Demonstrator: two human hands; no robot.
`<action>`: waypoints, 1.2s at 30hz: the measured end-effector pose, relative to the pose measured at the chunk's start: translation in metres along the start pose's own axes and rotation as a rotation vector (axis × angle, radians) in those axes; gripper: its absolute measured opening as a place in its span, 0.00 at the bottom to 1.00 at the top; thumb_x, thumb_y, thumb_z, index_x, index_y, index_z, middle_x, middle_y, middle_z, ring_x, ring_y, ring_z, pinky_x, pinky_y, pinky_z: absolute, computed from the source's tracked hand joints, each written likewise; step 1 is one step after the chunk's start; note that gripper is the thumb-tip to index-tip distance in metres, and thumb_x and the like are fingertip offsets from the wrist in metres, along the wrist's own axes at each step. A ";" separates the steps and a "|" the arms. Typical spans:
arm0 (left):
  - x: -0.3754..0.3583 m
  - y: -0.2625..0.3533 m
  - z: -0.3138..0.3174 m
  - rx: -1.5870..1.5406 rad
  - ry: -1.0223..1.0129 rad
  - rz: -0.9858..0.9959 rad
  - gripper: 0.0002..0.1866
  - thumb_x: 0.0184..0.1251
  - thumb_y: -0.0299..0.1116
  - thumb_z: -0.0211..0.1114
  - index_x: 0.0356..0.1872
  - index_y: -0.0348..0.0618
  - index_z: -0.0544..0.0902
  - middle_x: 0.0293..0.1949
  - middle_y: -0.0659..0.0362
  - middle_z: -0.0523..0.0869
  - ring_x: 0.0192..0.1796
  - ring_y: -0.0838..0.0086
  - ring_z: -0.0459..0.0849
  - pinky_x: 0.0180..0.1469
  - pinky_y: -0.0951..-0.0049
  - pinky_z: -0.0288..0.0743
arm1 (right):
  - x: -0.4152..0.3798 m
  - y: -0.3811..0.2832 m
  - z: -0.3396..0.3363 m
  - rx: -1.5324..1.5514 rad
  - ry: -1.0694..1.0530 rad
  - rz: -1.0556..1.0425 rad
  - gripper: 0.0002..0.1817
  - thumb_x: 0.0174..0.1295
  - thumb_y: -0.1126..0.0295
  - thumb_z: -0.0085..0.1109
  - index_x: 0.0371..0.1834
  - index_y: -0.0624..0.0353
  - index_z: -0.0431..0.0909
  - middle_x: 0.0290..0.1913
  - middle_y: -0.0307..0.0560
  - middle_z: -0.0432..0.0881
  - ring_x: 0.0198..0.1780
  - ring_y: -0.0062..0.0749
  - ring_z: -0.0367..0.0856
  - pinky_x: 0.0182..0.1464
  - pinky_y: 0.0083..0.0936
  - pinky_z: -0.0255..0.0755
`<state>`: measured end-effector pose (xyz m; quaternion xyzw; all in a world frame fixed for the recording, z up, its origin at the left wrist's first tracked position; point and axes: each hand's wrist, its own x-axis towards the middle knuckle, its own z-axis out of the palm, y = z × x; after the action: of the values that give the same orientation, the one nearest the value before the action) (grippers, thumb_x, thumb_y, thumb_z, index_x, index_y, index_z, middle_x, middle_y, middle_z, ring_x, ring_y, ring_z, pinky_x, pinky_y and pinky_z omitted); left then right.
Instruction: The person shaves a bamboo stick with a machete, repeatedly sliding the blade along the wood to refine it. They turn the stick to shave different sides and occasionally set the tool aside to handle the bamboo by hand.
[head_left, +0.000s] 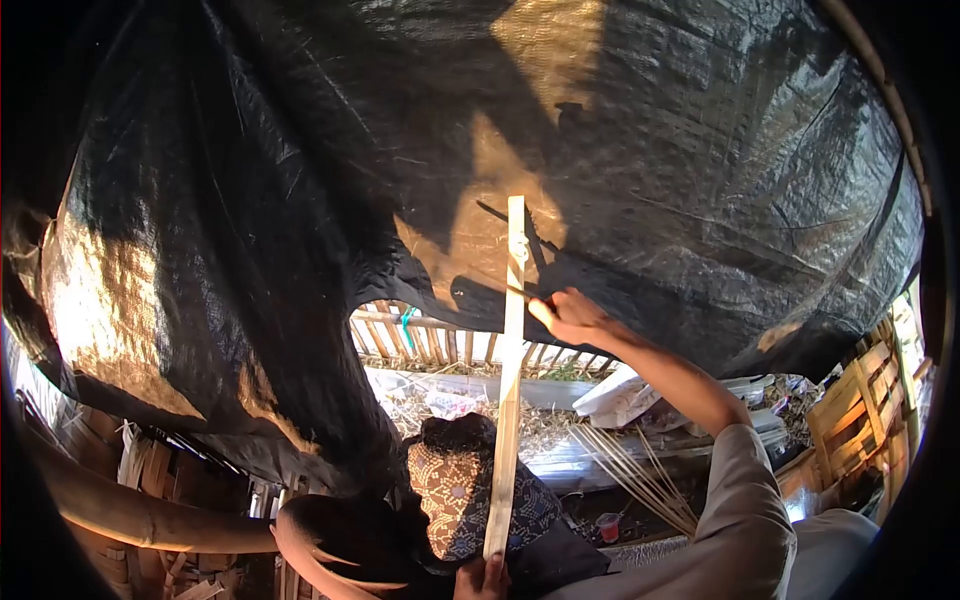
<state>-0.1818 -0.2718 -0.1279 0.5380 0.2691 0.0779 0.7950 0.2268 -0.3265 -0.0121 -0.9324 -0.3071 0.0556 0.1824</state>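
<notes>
A long, pale bamboo strip [511,380] stands nearly upright in front of me, its lower end gripped in my left hand [482,578] at the bottom edge. My right hand [572,318] is closed beside the strip's upper part, around what looks like a knife [522,292]. Only a thin dark piece of the blade shows, lying across the strip. Above the blade, a small pale curl or rough spot sits on the strip's face. A batik-patterned cloth [450,495] lies behind the strip's lower half, over or near my lap.
A large black tarp [690,190] hangs close in front, with sunlit patches. Several thin sticks [640,475] lie at the right near a small red cup [608,526]. A slatted wooden piece [858,405] stands far right; a thick bamboo pole [150,515] crosses the lower left.
</notes>
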 end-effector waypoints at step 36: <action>-0.018 0.010 0.007 -0.012 0.022 -0.247 0.19 0.66 0.50 0.55 0.22 0.48 0.73 0.12 0.68 0.66 0.13 0.84 0.60 0.15 0.80 0.51 | 0.021 0.060 -0.031 -0.312 0.186 -0.388 0.29 0.49 0.42 0.58 0.33 0.62 0.81 0.27 0.57 0.81 0.33 0.53 0.80 0.39 0.41 0.74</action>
<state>-0.1917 -0.2808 -0.1106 0.4949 0.3418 -0.0132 0.7988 0.2838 -0.3680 -0.0053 -0.8741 -0.4668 -0.1144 0.0711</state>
